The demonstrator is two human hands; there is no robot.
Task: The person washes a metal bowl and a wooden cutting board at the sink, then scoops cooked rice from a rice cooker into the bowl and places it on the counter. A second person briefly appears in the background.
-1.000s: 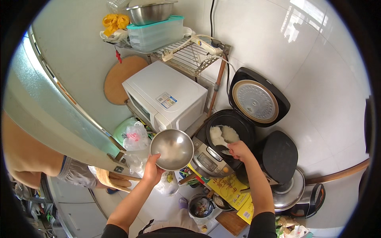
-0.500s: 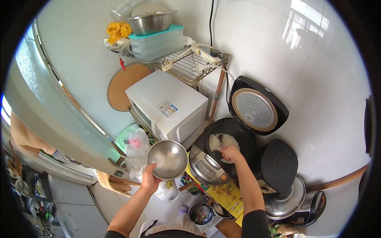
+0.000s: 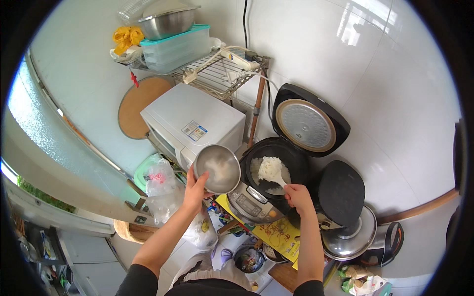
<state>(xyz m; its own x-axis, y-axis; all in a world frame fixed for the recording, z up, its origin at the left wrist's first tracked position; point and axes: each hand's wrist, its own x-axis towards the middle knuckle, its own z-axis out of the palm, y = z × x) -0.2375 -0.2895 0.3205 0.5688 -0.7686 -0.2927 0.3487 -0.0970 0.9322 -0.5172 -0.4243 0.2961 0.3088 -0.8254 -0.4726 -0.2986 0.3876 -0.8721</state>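
Observation:
My left hand [image 3: 195,191] grips a steel bowl [image 3: 217,169] by its rim, thumb over the inner side; the bowl is tilted and looks bare inside. It is held just left of the rice cooker [image 3: 251,207], whose hinged lid [image 3: 306,126] stands up. White rice paddle [image 3: 280,181] is pinched by its handle in my closed right hand [image 3: 298,198] above the cooker. A heap of cooked rice [image 3: 270,168] covers the paddle's blade. More rice lies in the dark inner pot [image 3: 254,178] below, partly hidden by the paddle.
A white microwave [image 3: 197,121] stands behind the bowl, beneath a wire rack [image 3: 217,74]. Close to my right hand is a second black cooker [image 3: 343,193], with a steel lidded pot [image 3: 349,234] nearer me. Plastic bags [image 3: 163,197] hang at left.
My right hand has drawn the paddle up out of the pot, now loaded with rice. My left hand has brought the bowl closer to the cooker. The view has shifted slightly.

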